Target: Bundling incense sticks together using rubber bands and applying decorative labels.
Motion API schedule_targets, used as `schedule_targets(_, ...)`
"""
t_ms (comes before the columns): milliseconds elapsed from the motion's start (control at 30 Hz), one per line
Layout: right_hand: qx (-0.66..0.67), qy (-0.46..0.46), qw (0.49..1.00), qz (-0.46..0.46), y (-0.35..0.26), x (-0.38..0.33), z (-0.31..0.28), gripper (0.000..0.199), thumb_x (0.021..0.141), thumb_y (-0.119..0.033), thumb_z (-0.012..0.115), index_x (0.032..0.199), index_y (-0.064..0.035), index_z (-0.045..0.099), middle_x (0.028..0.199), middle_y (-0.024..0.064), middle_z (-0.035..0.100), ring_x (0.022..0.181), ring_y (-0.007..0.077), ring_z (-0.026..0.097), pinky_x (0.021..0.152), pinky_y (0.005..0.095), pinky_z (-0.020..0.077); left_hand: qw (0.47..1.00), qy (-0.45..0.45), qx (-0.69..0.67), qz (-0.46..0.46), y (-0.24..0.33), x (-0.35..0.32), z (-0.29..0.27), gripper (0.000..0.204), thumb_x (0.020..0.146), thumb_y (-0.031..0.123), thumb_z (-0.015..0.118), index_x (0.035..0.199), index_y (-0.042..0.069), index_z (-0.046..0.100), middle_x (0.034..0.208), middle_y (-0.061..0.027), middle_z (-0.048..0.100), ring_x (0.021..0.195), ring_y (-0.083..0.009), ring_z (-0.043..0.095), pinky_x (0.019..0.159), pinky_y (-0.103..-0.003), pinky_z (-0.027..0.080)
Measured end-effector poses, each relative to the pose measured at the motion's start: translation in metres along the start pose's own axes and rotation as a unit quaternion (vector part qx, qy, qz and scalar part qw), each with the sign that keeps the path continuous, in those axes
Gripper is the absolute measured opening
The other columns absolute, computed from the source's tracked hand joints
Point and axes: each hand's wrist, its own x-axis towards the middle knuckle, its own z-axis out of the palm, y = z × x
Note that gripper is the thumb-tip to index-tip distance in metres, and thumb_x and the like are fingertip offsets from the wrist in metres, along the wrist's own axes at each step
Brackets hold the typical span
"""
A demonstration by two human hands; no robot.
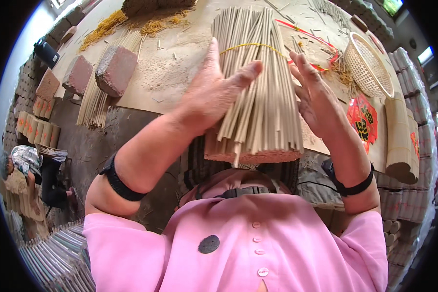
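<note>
A thick bundle of thin tan incense sticks (258, 92) lies lengthwise before me, with a yellow rubber band (250, 45) around its upper part. Its near ends are uneven and fan out over a reddish block (258, 156). Against the bundle's left side rests my left hand (211, 90), palm inward, fingers stretched out and thumb extended over the sticks. My right hand (314, 92) stands at the right side with straight, parted fingers, palm facing the bundle. Whether its fingertips touch the sticks I cannot tell.
Brick blocks (116, 70) weigh down more loose sticks (93, 104) at the table's left. Yellow rubber bands (163, 23) lie at the back. A woven basket (369, 65), red printed paper (362, 121) and rolled bundles (400, 138) are at right. Another person (39, 170) bends at far left.
</note>
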Motion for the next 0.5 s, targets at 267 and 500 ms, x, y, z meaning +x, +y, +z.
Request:
schedule_targets(267, -0.304, 0.111, 0.782, -0.532, 0.029, -0.108, 0.012, 0.028, 0.082, -0.004, 0.074, 0.108, -0.0002, 0.065, 0.091, 0.0088, 0.063, 0.069, 0.0186, 0.057, 0.062, 0.0329, 0.0467, 0.919, 0.205, -0.008, 0.338, -0.012, -0.102, -0.043, 0.040, 0.096, 0.025, 0.059, 0.122, -0.004, 0.051, 0.114, -0.0171, 0.057, 0.098, -0.0212, 0.058, 0.082, -0.033, 0.046)
schedule_targets(500, -0.435, 0.037, 0.794, -0.424, 0.069, -0.121, 0.041, 0.050, 0.076, -0.006, 0.079, 0.123, 0.0026, 0.062, 0.086, 0.0109, 0.066, 0.067, 0.0188, 0.063, 0.058, 0.0314, 0.0514, 0.895, 0.063, 0.199, 0.395, -0.059, -0.143, 0.003, 0.030, 0.073, 0.004, 0.078, 0.100, 0.000, 0.067, 0.080, -0.0090, 0.066, 0.062, -0.0228, 0.063, 0.055, -0.032, 0.049)
